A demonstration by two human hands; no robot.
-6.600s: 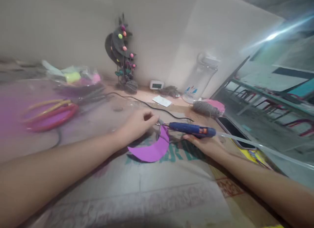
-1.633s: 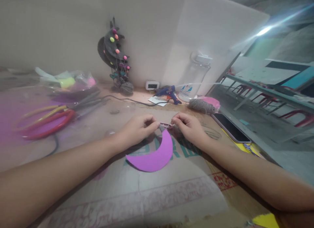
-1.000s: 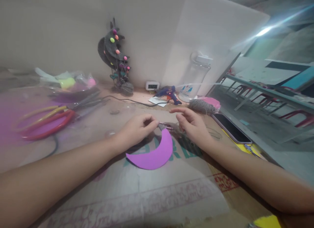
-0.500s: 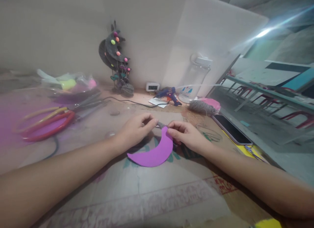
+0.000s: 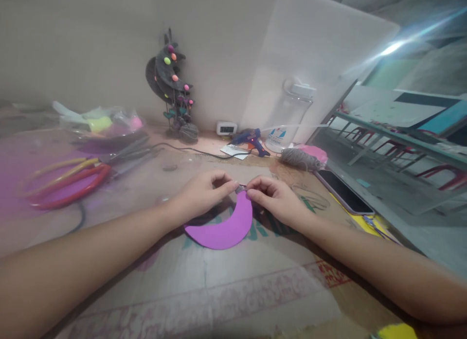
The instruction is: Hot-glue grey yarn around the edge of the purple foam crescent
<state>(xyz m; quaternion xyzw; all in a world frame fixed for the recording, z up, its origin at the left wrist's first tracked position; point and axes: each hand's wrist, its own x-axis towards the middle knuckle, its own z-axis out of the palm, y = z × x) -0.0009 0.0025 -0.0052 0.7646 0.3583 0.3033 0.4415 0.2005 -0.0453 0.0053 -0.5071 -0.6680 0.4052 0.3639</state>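
Right hand (image 5: 274,199), loose earlier, joins left hand (image 5: 204,195) — both pinching the flat purple paper-like crescent (image 5: 229,233) near one o'clock, seemingly steadying it.

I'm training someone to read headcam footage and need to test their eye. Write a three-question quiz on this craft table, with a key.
1. Multiple choice: which thing is at the fingertips of the right hand?
A) the scissors
B) the water bottle
C) the upper end of the purple crescent

2. True or false: the blue glue gun lies between the white digital clock and the clear bottle.

3. Fill in the blank: the skein of yarn near the phone is ____ in color.

Key: 1. C. 2. True. 3. Gray.
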